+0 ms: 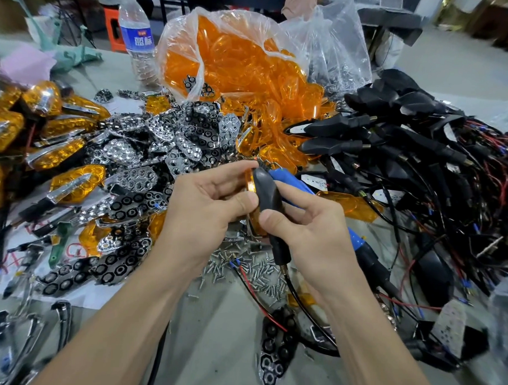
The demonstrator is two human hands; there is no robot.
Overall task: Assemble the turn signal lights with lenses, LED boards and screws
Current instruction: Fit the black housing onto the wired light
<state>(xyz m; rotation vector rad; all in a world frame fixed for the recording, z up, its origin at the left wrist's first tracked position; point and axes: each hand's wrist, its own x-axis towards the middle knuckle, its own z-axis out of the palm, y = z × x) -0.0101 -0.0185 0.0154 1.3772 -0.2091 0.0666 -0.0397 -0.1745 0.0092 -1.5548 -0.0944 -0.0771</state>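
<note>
Left hand (209, 202) fingers curled narrow around the turn signal (264, 198), thumb pressed on its amber edge. Right hand (309, 223) pinches the same unit from the other side, thumb and index on the black shell. Signal sits between both sets of fingertips, held edge-on: glossy black housing, thin orange lens rim along the left side, black stem pointing down with wires trailing. Blue-handled tool (293, 188) just behind right fingers. Below the fingers, loose screws (244, 267). Beyond left fingers, chrome reflectors (162, 143); farther out, bag of orange lenses (237, 59); beyond right fingers, black housings with wires (407, 134).
</note>
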